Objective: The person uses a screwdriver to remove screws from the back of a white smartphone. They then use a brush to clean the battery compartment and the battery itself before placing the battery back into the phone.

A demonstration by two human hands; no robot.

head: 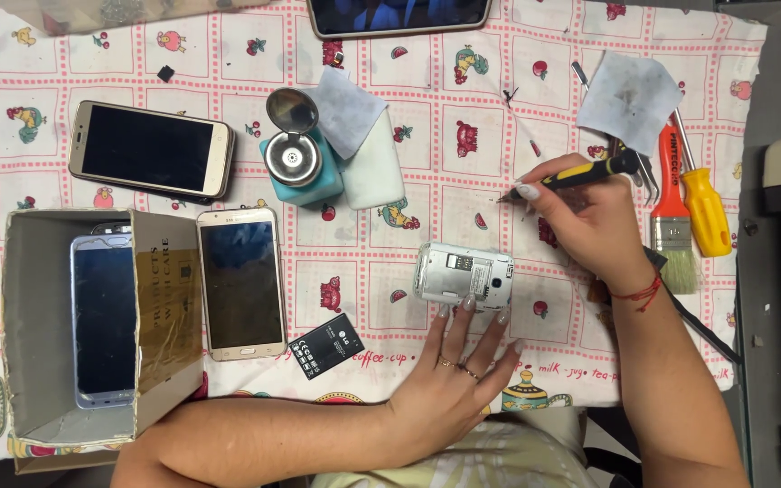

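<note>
A small silver phone (463,276) lies face down on the patterned tablecloth (228,72) with its back cover off and its battery bay showing. My left hand (449,380) rests just below it, fingertips touching its lower edge. My right hand (589,221) grips a small black-and-yellow screwdriver (580,173), tip pointing left onto the cloth above the phone. A black battery (325,346) lies loose left of my left hand.
A gold phone (239,282) and another gold phone (151,149) lie at left. A cardboard box (169,312) holds a blue phone (104,321). A teal dispenser bottle (296,163), white cloth, orange brush (672,217), yellow screwdriver (705,206) and a tablet (398,16) surround the work spot.
</note>
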